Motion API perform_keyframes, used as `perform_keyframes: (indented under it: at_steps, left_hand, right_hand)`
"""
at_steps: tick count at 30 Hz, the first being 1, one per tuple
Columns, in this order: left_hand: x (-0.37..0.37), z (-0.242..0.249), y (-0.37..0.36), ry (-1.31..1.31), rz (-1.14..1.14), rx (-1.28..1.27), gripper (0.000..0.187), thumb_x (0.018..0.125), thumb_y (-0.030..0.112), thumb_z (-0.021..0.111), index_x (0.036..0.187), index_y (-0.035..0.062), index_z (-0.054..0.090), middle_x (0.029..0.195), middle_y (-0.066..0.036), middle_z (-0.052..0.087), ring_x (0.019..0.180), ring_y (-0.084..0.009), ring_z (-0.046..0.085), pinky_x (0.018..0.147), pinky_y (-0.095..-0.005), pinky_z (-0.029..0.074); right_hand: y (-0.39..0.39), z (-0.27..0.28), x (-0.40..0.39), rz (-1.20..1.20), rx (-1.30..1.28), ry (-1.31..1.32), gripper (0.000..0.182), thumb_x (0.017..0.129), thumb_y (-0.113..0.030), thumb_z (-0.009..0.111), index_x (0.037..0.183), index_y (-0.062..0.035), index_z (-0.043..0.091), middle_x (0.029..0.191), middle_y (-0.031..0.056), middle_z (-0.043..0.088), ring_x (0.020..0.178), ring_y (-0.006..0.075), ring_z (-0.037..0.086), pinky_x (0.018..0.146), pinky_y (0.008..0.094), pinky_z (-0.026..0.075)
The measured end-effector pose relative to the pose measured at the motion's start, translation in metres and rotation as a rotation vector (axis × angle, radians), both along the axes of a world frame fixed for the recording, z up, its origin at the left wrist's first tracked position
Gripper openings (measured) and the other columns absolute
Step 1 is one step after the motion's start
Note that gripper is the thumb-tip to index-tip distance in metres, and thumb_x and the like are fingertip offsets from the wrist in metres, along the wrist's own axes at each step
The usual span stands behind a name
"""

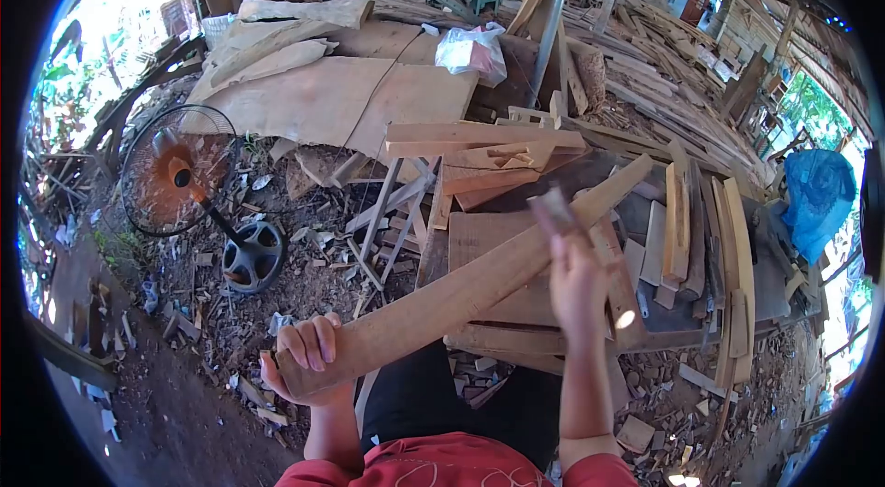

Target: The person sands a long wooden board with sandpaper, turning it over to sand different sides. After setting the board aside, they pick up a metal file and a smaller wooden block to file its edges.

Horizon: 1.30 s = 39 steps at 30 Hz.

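A long, slightly curved wooden board (442, 293) slants from my lap up to the right, across the workbench (484, 243). My left hand (309, 355) is closed around its near end, fingers over the top edge. Farther along the board, my right hand (578, 273) is closed on a small brownish block (553, 212), smeared by motion. The block overlaps the board's upper part in this view; its exact kind I cannot tell. Beyond the board, several cut wooden pieces (489, 160) are stacked on the bench.
Curved wooden pieces (678, 224) lie along the bench's right side. A blue plastic bag (819, 201) hangs at far right. To the left stands an orange and black fan (184, 175) on ground strewn with wood scraps. A white plastic bag (470, 53) rests on large boards behind.
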State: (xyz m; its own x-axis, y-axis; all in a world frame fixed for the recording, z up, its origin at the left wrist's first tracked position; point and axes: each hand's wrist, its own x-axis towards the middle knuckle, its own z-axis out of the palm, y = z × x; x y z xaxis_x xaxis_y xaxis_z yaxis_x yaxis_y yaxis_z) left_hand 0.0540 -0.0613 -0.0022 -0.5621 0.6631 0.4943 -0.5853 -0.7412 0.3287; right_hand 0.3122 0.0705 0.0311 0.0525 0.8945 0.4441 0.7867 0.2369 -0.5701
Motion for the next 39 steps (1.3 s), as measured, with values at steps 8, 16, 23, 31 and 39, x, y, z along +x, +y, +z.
perform_keyframes:
  at_steps: [8, 16, 23, 31, 39]
  left_hand:
    - [0.003, 0.008, 0.0, 0.039, 0.005, 0.05, 0.046, 0.088, 0.048, 0.033, 0.059, 0.0137, 0.041, 0.049, 0.0, 0.043, 0.053, -0.0148, 0.043, 0.079, -0.0356, 0.033]
    - [0.005, 0.006, -0.004, 0.131, 0.001, 0.053, 0.04, 0.09, 0.044, 0.031, 0.063, 0.0151, 0.037, 0.053, 0.003, 0.039, 0.056, -0.0122, 0.039, 0.078, -0.0333, 0.031]
    - [0.01, 0.007, -0.002, 0.115, 0.007, 0.096, 0.041, 0.09, 0.044, 0.029, 0.063, 0.0147, 0.038, 0.053, 0.002, 0.039, 0.057, -0.013, 0.04, 0.078, -0.0349, 0.032]
    - [0.004, 0.001, 0.001, -0.001, -0.045, 0.062, 0.045, 0.088, 0.048, 0.032, 0.062, 0.0124, 0.042, 0.053, -0.001, 0.042, 0.056, -0.0151, 0.04, 0.076, -0.0345, 0.034]
    - [-0.004, -0.005, 0.01, -0.005, -0.028, 0.035, 0.044, 0.087, 0.048, 0.032, 0.061, 0.0128, 0.041, 0.053, 0.0, 0.041, 0.056, -0.0154, 0.041, 0.08, -0.0354, 0.035]
  right_hand:
    - [-0.022, 0.004, -0.032, 0.077, 0.16, 0.043, 0.023, 0.09, -0.025, 0.048, 0.084, -0.0061, 0.06, 0.072, 0.0116, 0.059, 0.072, 0.0313, 0.059, 0.097, 0.0647, 0.017]
    - [-0.096, 0.012, -0.081, 0.464, 0.242, -0.135, 0.015, 0.082, -0.029, 0.058, 0.072, -0.017, 0.057, 0.077, 0.0, 0.059, 0.071, 0.0177, 0.059, 0.092, 0.0712, 0.008]
    - [0.002, -0.012, 0.017, -0.076, 0.228, -0.041, 0.024, 0.091, -0.017, 0.046, 0.076, 0.0001, 0.056, 0.07, 0.0148, 0.057, 0.061, 0.0317, 0.056, 0.061, 0.0395, 0.043]
    - [-0.111, -0.002, -0.096, 0.685, 0.331, -0.114, 0.016, 0.081, -0.029, 0.059, 0.075, -0.0144, 0.06, 0.089, 0.0003, 0.063, 0.071, 0.0154, 0.059, 0.095, 0.0708, 0.0]
    - [-0.039, 0.007, -0.041, 0.213, 0.195, -0.201, 0.018, 0.086, -0.022, 0.054, 0.073, -0.0094, 0.056, 0.067, 0.0062, 0.056, 0.064, 0.0274, 0.058, 0.097, 0.0655, 0.016]
